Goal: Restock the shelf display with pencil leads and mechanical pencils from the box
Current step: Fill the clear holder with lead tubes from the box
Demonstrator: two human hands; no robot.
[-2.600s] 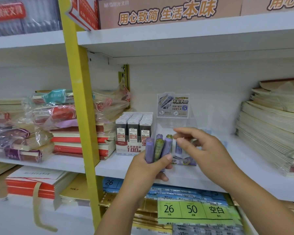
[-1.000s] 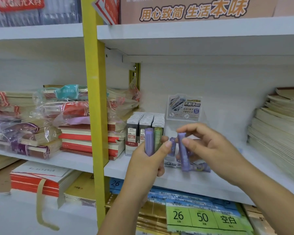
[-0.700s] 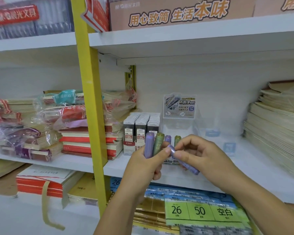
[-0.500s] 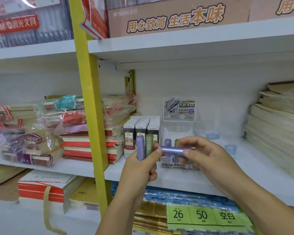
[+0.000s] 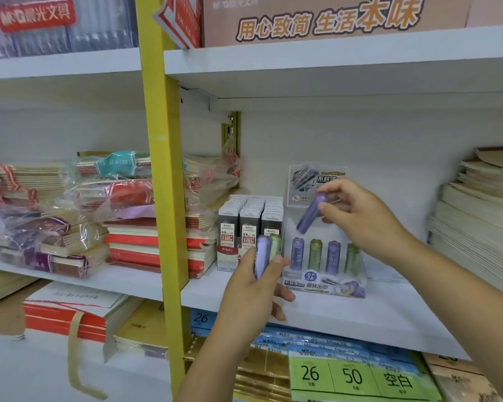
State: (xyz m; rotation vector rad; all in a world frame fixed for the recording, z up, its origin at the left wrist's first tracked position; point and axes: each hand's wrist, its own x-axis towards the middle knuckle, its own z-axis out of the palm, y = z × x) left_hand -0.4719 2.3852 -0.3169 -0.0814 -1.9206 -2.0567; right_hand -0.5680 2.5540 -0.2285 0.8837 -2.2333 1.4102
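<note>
**Entry: purple lead tube (image 5: 308, 217), in transit.** We hold it in our right hand (image 5: 360, 224), whose fingers (image 5: 331, 187) pinch its upper end. Half a second ago it lay level and low, beside our left hand. Now it is raised and tipped, with its lower end aimed down into the display tray (image 5: 325, 284), above and behind the front row. It does not yet touch the tray.

**Entry: stock in hand.** Our left hand (image 5: 253, 288) grips two upright tubes, one purple (image 5: 262, 255) and one green (image 5: 275, 245), with the fingers curled round them and the thumb pressed across the front. The bunch was fuller a couple of seconds ago.

**Entry: tray, front row.** Four tubes stand in it, alternating purple (image 5: 297, 253), green (image 5: 315, 252), purple (image 5: 333, 255) and green (image 5: 352, 256). The tray sits on the white shelf (image 5: 389, 320), just beside the grey lead cases (image 5: 250, 216).

**Assessment.** We judge one tube is about to be seated and two more await placement. The tilt likely needs straightening for the tube to drop into a slot cleanly.
</note>
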